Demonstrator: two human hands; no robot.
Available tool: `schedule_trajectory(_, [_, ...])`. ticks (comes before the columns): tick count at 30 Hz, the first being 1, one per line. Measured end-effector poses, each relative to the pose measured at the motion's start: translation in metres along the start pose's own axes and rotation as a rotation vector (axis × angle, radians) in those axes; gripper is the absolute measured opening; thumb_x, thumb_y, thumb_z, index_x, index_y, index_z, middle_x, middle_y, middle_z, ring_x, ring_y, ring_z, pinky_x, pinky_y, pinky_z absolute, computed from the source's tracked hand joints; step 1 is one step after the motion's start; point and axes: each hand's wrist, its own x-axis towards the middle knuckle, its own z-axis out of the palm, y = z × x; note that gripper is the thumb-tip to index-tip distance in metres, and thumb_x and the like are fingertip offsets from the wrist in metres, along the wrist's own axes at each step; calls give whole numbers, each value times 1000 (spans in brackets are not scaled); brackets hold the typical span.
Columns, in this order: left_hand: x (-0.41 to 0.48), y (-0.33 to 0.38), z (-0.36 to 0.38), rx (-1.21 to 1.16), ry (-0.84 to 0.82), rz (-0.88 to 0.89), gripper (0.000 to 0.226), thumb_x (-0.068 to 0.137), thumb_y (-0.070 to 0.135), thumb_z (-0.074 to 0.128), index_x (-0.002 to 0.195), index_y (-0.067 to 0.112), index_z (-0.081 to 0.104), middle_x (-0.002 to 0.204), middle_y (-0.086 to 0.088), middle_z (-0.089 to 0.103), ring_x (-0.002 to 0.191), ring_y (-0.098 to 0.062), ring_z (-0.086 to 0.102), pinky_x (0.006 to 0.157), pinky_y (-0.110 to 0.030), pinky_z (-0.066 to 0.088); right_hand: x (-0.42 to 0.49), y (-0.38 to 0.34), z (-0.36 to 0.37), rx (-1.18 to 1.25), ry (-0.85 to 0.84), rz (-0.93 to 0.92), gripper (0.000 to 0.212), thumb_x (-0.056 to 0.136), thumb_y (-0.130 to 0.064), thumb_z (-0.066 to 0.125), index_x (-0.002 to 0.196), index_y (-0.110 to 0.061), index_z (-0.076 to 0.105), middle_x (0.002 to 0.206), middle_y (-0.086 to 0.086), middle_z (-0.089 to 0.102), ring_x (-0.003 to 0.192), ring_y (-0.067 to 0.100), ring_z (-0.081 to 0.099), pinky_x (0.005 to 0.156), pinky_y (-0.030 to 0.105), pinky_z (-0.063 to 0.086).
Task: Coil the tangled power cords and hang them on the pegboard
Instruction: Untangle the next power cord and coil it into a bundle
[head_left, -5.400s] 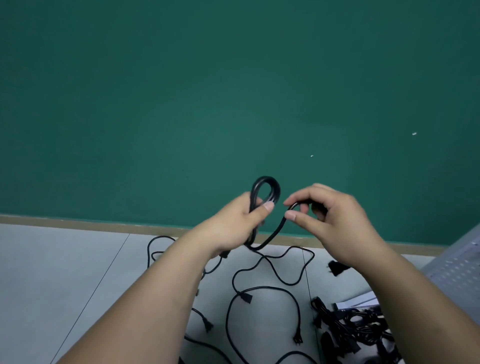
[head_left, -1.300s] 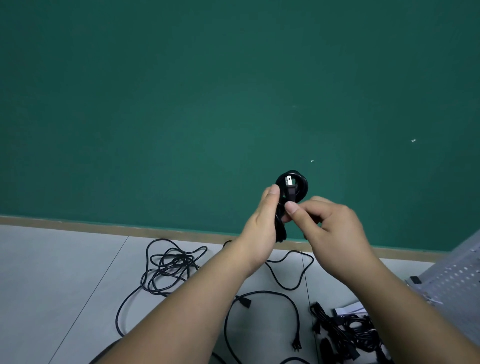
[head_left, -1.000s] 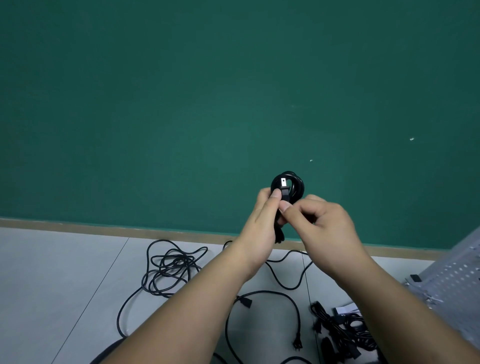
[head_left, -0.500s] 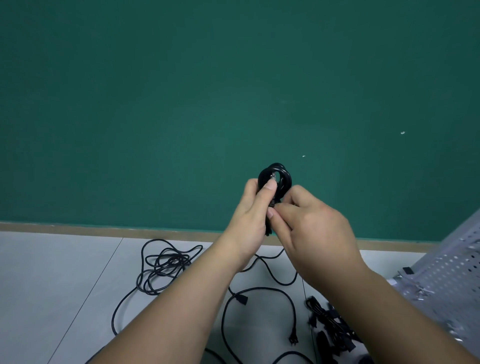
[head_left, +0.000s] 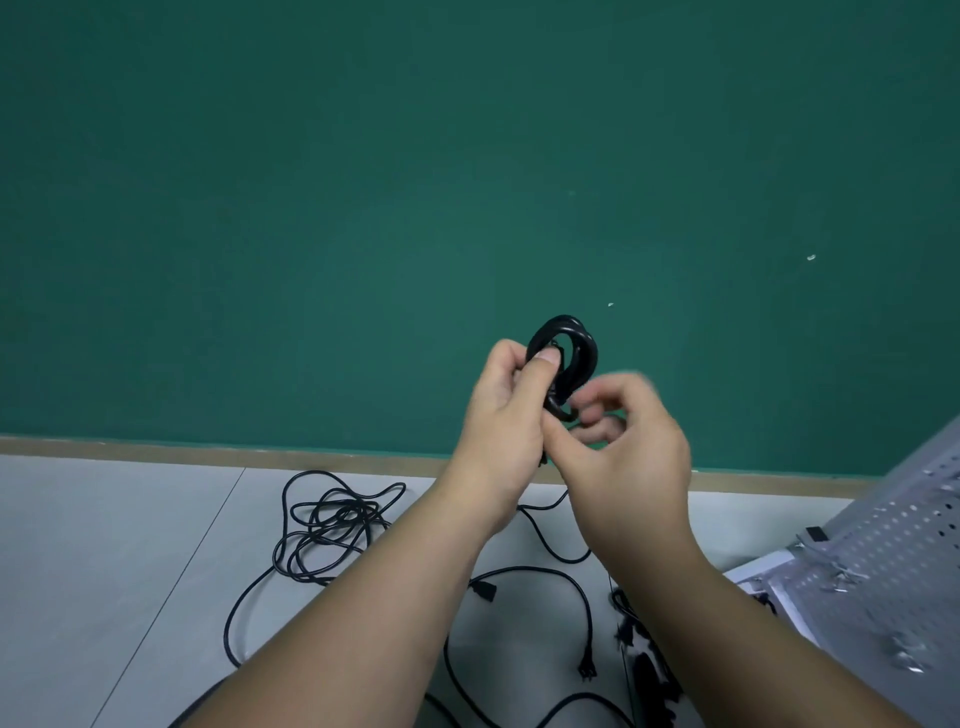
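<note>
Where the fingers close: the left thumb (head_left: 545, 358) lies across one small black coiled cord (head_left: 576, 353), with the other left fingers wrapped behind it. The coil stands upright in the air before the green wall (head_left: 363, 208).
Left hand (head_left: 506, 410): one, gripping the coil's left side.
Right hand (head_left: 631, 467): one, blurred, fingers curled just beside the coil's lower bend. Whether they pinch the cord cannot be told.
Tangled heap (head_left: 332, 525): one, black, on the floor (head_left: 104, 545) near its far edge, left of the arms.
Loose cords (head_left: 524, 569): at least two strands curve across the floor between and under the arms. One pronged plug (head_left: 587, 670) and one block connector (head_left: 485, 590) show.
Dark bundle (head_left: 649, 670): one, at the floor's near edge, partly behind the right forearm.
Pegboard (head_left: 883, 561): one grey perforated panel at the right, with a few small metal pieces (head_left: 904, 657) on it.
</note>
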Motion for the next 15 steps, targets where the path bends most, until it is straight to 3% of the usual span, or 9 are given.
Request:
schedule_trajectory(2, [3, -2, -5, 0, 38, 15, 29, 108, 32, 55, 84, 19, 44, 73, 0, 44, 65, -13, 40, 63, -31, 40, 4, -2, -3, 113, -81, 17, 52, 77, -21, 92, 112, -32, 55, 102, -7, 65, 74, 12, 70, 70, 22, 54])
schedule_trajectory(5, [4, -1, -9, 8, -5, 11, 24, 110, 36, 54, 103, 12, 51, 86, -8, 59, 71, -19, 48, 60, -28, 43, 13, -2, -7, 245, -291, 11, 59, 86, -6, 85, 134, -26, 59, 121, -4, 70, 92, 25, 70, 75, 26, 59])
schedule_trajectory(8, [4, -1, -11, 19, -14, -4, 23, 111, 35, 51, 105, 13, 52, 75, 1, 56, 58, -14, 49, 50, -25, 38, 21, -1, -16, 304, -481, 3, 62, 93, -2, 77, 147, -25, 58, 132, -3, 69, 95, 31, 66, 84, 29, 61])
schedule_trajectory(10, [6, -3, -13, 31, -28, 1, 26, 112, 38, 49, 107, 13, 51, 71, 1, 53, 54, -14, 43, 49, -28, 35, 24, -2, -20, 355, -501, 1, 60, 93, -5, 75, 147, -24, 58, 135, -3, 68, 86, 18, 69, 79, 25, 58])
schedule_trajectory(15, [2, 2, -7, 32, -49, -2, 29, 114, 35, 44, 112, 7, 51, 71, 9, 55, 49, -2, 51, 45, -16, 39, 23, 5, -16, 216, -420, -30, 70, 95, -5, 75, 155, -28, 48, 129, 3, 66, 85, 15, 69, 81, 24, 60])
